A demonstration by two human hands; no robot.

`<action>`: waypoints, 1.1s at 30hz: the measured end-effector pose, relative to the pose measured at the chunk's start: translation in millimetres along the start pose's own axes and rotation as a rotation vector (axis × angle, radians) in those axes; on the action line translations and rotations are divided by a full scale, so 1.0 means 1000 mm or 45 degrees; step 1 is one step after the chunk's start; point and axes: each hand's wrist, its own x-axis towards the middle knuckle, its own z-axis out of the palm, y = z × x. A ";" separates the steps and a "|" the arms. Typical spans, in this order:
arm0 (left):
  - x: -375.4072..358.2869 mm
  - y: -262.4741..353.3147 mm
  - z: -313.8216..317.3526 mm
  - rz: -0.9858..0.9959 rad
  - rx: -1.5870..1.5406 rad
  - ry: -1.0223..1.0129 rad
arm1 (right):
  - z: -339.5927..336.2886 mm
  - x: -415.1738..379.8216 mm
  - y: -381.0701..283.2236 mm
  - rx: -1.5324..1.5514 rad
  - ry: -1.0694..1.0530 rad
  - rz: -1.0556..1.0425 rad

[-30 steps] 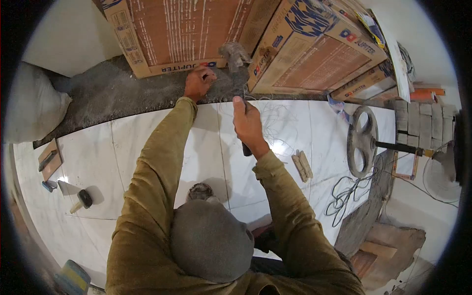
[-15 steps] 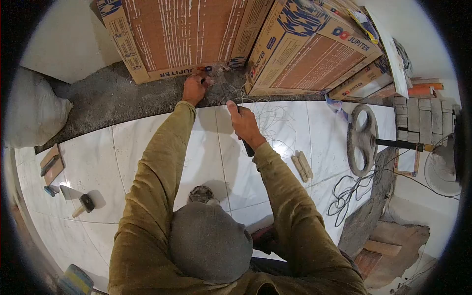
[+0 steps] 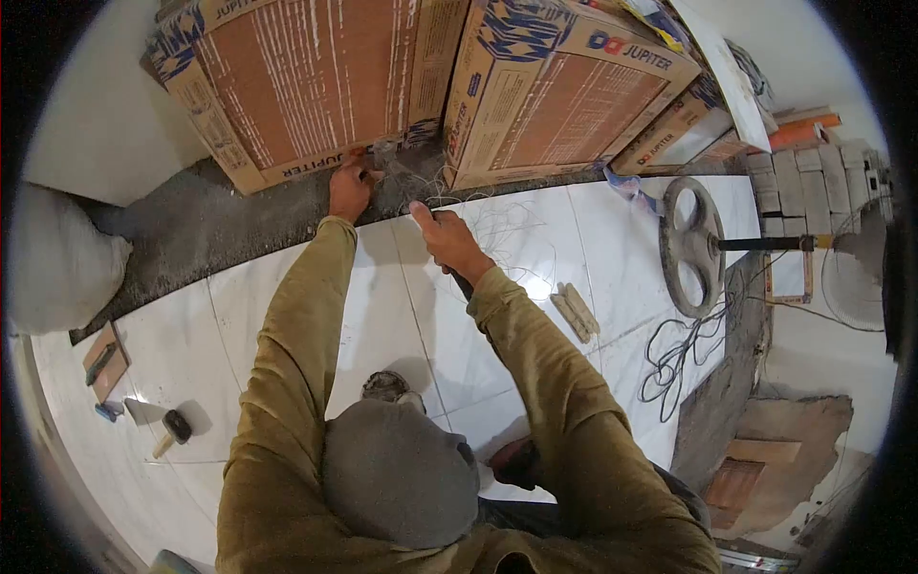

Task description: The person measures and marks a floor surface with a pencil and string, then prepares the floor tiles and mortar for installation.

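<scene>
My left hand (image 3: 351, 191) reaches to the lower edge of a large tile carton (image 3: 316, 96) marked JUPITER. Its fingers are pinched together there, and what lies between them is too small to make out. My right hand (image 3: 451, 241) is wrapped around a black-handled tool (image 3: 465, 286), thumb stretched along the top; the tool's far end is blurred against the dark floor strip. A loose tangle of thin pale string (image 3: 505, 225) lies on the white tiles just right of my right hand.
A second carton (image 3: 574, 105) leans to the right. A fan on a round base (image 3: 690, 247) stands right, its cable (image 3: 684, 364) coiled nearby. Small pale sticks (image 3: 575, 313) lie on the tiles. A mallet (image 3: 174, 430) and a trowel (image 3: 103, 364) are left, below a white sack (image 3: 67, 234).
The view has shifted, so the cartons and fan sit further left. Both hands stay near the carton's lower edge, with the right hand still gripping the black-handled tool.
</scene>
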 end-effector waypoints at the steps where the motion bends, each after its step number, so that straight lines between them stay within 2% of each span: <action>1: -0.001 0.003 -0.002 -0.020 0.014 0.011 | -0.001 0.000 -0.002 -0.025 0.034 -0.061; 3: -0.004 0.008 -0.006 -0.061 0.032 0.015 | 0.004 -0.002 0.004 -0.051 0.051 -0.107; 4: -0.002 0.011 -0.007 -0.060 0.015 0.003 | 0.009 -0.001 0.007 0.003 0.099 -0.267; 6: -0.007 0.013 -0.010 -0.057 0.002 -0.027 | 0.017 0.000 0.017 0.073 0.153 -0.414; 8: -0.004 0.012 -0.008 -0.077 0.027 -0.015 | 0.016 0.013 0.022 0.020 0.066 -0.057; 12: -0.007 -0.005 0.003 -0.163 -0.273 0.025 | 0.013 0.007 0.014 -0.039 0.136 -0.265; 14: -0.005 -0.003 0.000 -0.117 0.121 -0.044 | 0.007 -0.001 0.007 -0.063 0.050 -0.086; 15: -0.003 0.001 -0.001 -0.104 0.106 -0.025 | -0.002 0.003 0.008 -0.052 -0.042 -0.043; 16: -0.007 0.001 -0.002 -0.081 0.087 -0.031 | -0.005 -0.009 0.005 -0.027 -0.005 -0.031; 18: -0.010 -0.040 0.021 -0.179 -0.286 0.059 | -0.030 -0.041 -0.001 0.003 -0.081 -0.087; 19: -0.007 -0.003 -0.004 -0.127 -0.167 -0.138 | -0.045 -0.054 0.013 0.008 -0.116 -0.054; 20: -0.009 -0.028 0.012 0.070 -0.350 -0.066 | -0.063 -0.080 0.016 -0.021 -0.027 -0.140; 21: -0.012 -0.019 0.010 -0.030 -0.458 -0.099 | -0.085 -0.095 0.032 -0.151 0.184 -0.319; 22: -0.010 -0.002 0.001 0.078 -0.271 -0.087 | -0.103 -0.107 0.047 -0.290 0.365 -0.506; 23: -0.005 0.009 -0.005 0.185 -0.070 -0.044 | -0.123 -0.117 0.066 -0.321 0.502 -0.457; 24: -0.004 0.010 -0.002 0.201 -0.081 -0.047 | -0.146 -0.134 0.070 -0.328 0.585 -0.277; 25: -0.004 0.007 -0.002 0.125 -0.027 -0.112 | -0.169 -0.123 0.111 -0.358 0.778 -0.406; 26: -0.002 0.005 -0.003 0.041 0.032 -0.166 | -0.190 -0.134 0.118 -0.305 0.898 -0.356; 27: -0.004 0.018 -0.009 -0.115 -0.055 -0.189 | -0.214 -0.137 0.134 -0.454 0.976 -0.138; 28: -0.004 0.015 -0.010 -0.122 -0.048 -0.178 | -0.234 -0.136 0.158 -0.585 1.077 -0.105; 30: -0.004 0.008 -0.009 0.131 -0.048 -0.157 | -0.264 -0.136 0.198 -0.741 1.128 0.040; 31: -0.006 0.007 -0.008 0.116 -0.035 -0.145 | -0.272 -0.137 0.219 -0.744 1.172 0.131; 33: -0.004 0.009 -0.012 0.273 0.181 -0.101 | -0.282 -0.137 0.257 -0.842 1.267 0.148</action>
